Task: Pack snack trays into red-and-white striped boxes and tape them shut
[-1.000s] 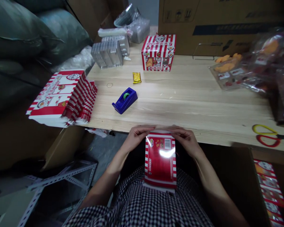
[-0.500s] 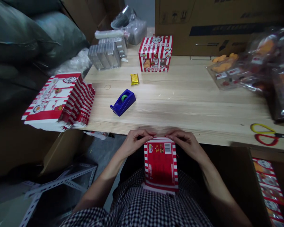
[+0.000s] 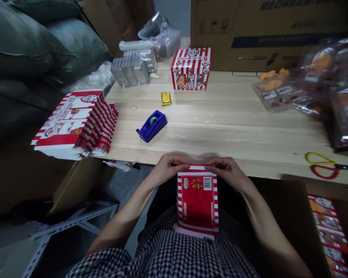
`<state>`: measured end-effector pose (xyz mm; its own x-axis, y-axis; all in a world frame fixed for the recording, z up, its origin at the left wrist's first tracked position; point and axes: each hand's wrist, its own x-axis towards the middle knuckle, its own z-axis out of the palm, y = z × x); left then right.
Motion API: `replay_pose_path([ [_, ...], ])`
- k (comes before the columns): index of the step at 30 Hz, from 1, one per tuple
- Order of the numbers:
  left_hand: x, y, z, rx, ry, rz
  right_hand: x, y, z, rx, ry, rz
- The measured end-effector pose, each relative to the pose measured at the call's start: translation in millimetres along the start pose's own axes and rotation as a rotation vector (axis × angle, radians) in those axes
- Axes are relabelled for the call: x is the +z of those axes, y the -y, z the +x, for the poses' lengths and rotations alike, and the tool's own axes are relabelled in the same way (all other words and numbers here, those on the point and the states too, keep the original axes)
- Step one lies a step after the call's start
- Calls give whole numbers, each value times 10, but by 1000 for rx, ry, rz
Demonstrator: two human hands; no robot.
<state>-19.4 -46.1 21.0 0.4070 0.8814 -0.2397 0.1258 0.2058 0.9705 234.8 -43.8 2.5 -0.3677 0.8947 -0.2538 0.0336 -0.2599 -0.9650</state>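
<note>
A red and white striped carton (image 3: pixel 197 202) stands on my lap against my checked shirt, its barcode side facing up. My left hand (image 3: pixel 165 170) grips its top left corner with curled fingers. My right hand (image 3: pixel 229 173) pinches the top right corner the same way. Both hands meet over the carton's top edge, just below the front edge of the wooden table (image 3: pixel 234 127).
A stack of flat striped cartons (image 3: pixel 75 123) overhangs the table's left end. On the table are a blue tape dispenser (image 3: pixel 152 125), a gold packet (image 3: pixel 166 98), a made-up striped box (image 3: pixel 191 69), clear trays (image 3: pixel 130 69), bagged toys (image 3: pixel 316 81) and scissors (image 3: pixel 324 166).
My fingers have shifted along the carton's top edge and drawn closer together. The glare on the carton's face is gone. The view has tilted slightly.
</note>
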Motion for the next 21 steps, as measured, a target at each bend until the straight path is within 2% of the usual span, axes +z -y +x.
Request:
replay_pose_path([
  [4,32,3,-4,-6,19,21,-21,9,-41,13,9,16],
  [7,12,-42,-27,14,77,15,-58,-13,-82,30,46,3],
  [12,-43,-149,-191,102,141,129,-110,-126,-214,11,53,-15],
  [16,-2,-155,-380,129,107,194,-117,-169,-311,6,51,-32],
  [21,167,-78,-519,161,-22,246,-80,-160,-359,-2,28,-33],
])
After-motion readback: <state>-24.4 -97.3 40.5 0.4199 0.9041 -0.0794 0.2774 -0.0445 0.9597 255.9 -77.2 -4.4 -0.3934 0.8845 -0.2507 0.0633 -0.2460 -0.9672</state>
